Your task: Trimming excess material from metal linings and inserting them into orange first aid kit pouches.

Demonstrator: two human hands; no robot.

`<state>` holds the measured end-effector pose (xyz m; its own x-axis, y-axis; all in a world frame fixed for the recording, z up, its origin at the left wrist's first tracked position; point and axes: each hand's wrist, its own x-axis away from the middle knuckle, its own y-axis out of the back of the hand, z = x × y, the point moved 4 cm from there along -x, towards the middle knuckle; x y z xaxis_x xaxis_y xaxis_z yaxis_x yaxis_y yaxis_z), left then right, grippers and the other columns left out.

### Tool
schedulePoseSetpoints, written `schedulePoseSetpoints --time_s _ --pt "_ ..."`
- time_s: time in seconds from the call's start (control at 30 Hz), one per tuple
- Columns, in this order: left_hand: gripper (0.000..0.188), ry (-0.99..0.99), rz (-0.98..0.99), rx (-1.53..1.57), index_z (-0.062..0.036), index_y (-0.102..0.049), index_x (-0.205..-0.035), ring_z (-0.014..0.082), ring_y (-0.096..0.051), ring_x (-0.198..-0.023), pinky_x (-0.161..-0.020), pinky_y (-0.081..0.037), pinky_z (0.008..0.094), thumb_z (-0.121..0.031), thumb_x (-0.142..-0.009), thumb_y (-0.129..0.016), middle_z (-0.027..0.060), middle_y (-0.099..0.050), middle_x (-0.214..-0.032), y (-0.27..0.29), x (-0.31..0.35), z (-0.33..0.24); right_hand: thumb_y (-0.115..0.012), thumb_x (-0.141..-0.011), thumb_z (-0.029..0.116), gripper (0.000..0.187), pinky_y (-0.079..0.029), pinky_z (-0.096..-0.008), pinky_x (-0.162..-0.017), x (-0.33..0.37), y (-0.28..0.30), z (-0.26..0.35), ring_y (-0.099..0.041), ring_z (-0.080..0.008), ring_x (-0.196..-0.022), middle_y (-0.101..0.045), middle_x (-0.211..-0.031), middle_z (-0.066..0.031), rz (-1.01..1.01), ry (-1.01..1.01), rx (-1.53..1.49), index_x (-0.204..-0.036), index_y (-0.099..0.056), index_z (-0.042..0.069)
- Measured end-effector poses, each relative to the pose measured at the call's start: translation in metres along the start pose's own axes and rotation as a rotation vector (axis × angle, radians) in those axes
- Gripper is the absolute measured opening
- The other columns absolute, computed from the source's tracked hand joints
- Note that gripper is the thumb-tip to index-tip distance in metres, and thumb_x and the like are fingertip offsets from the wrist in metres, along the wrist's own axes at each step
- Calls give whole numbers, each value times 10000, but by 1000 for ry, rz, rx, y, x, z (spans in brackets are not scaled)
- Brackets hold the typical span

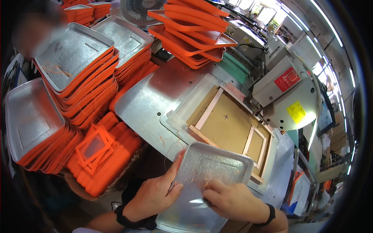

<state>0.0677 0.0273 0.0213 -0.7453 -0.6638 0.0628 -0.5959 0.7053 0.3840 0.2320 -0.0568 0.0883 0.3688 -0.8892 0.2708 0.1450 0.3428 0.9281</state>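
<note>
The bulk of the work sits in the silver-topped stacks (79,48) ahead and to the left of the left hand (155,194); whether those pieces are finished or waiting cannot be told. The silver panel (217,159), held between the two hands, looks part-way through: its raised rim is formed, yet loose threads (206,181) lie just ahead of the right hand (235,202), so some trimming seems left. Counting from the largest: one machine (287,93), ahead and to the right of the right hand; one metal tabletop (143,101), beyond both hands; three silver-topped stacks, their layers too tightly packed to number; one orange stack (186,33), far ahead of the left hand; one batch of orange padded pieces (103,159), left of the left hand, its count uncertain; one brown fixture (229,124), just past the panel; one panel in hand; at least two overlapping orange frames (93,149) on the padded pieces; and one pointed tool (197,201), its pale tip beside the right fingers. The left hand grips the panel's left edge, thumb on top; the right is curled around the tool, whose handle is hidden.
</note>
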Motion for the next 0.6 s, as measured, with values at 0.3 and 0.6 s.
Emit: schedulePoseSetpoints --time_s 0.3,0.6 --pt "230 -406 -386 -646 -156 -725 -943 270 -438 -937 -831 -366 369 -153 -723 -791 67 -473 -979 12 2 -34 -619 -780 74 292 -499 -335 -555 35 -6 17 -633 -227 -683 -617 -1104 -97 -299 -128 8 -1072 -627 54" --pt "130 -399 -229 -830 -169 -682 -810 230 -463 -944 -839 -284 417 -193 -724 -778 9 -511 -970 -2 -19 -49 -631 -793 71 307 -496 -308 -532 49 -21 11 -639 -197 -660 -624 -1221 -115 -451 -90 -23 -1098 -650 43"
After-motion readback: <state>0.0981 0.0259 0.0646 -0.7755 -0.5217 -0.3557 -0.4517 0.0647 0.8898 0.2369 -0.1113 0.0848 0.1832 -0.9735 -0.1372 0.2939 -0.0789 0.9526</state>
